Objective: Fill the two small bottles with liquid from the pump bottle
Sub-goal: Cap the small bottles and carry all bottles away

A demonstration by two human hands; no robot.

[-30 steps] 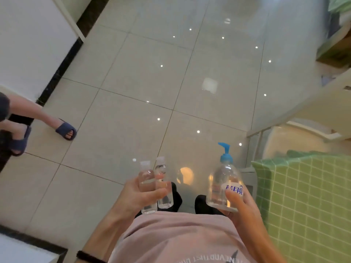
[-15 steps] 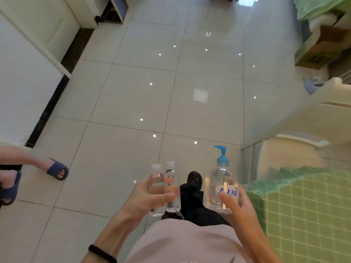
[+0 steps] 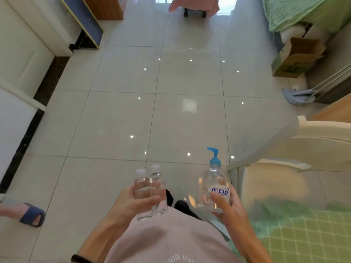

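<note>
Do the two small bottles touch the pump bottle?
Apart: the head view shows open floor between the small bottles and the pump bottle.

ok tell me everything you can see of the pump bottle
The pump bottle is clear plastic with a rounded body, topped by a blue pump whose spout points to the picture's left. A white label with blue characters sits on its front. It is upright, held in the air above the tiled floor by the right hand, with the thumb lying just under the label. It is apart from the small bottles in the left hand. How full it is cannot be told.
</note>
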